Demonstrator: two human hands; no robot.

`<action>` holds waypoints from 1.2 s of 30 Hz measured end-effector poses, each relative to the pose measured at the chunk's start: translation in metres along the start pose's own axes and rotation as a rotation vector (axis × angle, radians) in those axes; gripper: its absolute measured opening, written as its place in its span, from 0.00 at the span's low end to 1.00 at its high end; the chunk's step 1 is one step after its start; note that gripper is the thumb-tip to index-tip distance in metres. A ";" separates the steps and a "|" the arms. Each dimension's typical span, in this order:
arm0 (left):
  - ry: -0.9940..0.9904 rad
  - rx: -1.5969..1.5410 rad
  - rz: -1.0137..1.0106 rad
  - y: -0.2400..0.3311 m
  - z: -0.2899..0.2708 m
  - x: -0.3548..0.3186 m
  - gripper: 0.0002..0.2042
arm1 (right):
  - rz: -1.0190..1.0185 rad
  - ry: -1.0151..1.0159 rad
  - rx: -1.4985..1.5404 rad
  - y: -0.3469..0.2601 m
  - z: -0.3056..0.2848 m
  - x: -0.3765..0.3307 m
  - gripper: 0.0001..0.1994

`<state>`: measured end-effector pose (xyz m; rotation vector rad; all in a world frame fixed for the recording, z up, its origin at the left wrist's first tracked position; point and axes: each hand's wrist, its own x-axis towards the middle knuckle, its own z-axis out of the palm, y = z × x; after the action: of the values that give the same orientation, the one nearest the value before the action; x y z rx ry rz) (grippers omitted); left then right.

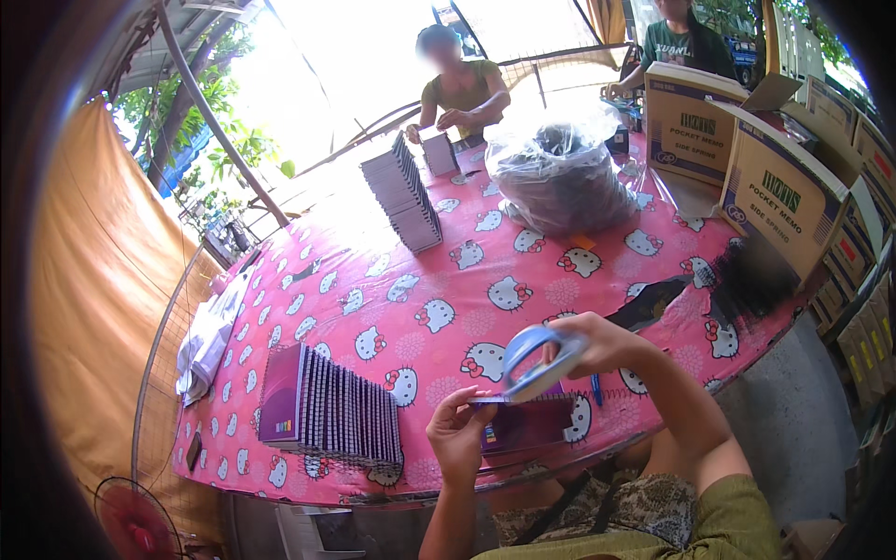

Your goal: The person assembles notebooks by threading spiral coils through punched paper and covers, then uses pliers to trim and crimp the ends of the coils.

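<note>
My left hand pinches the upper left edge of a purple notebook near the table's front edge. A blue and grey hand tool with a looped handle is in my right hand. Its lower end is at the notebook's top edge; I cannot make out its exact kind or whether it touches. To the left of my left hand stands a long row of purple spiral notebooks, with the wire bindings showing. A blue pen lies just right of the notebook.
Pink patterned cloth covers the table. Further back are more notebook stacks, a plastic bag of dark material and cardboard boxes. A white cloth and a phone lie left. Two people are across the table.
</note>
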<state>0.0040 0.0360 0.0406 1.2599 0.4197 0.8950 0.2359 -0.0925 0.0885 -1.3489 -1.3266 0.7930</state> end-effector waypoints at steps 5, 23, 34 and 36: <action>0.038 -0.043 -0.027 -0.006 -0.007 0.001 0.17 | -0.007 0.063 -0.080 -0.003 0.000 0.011 0.20; 0.026 0.050 -0.049 -0.004 -0.014 -0.002 0.14 | 0.009 0.306 -1.370 0.054 -0.007 -0.001 0.23; -0.171 -0.007 0.108 0.030 0.036 -0.024 0.13 | -0.379 0.374 -0.550 -0.060 0.085 -0.033 0.15; -0.162 0.002 0.057 0.035 0.035 -0.031 0.13 | -0.410 0.383 -0.494 -0.060 0.086 -0.036 0.14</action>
<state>-0.0013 -0.0086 0.0774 1.3408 0.2580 0.8334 0.1316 -0.1171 0.1168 -1.4395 -1.4649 -0.0830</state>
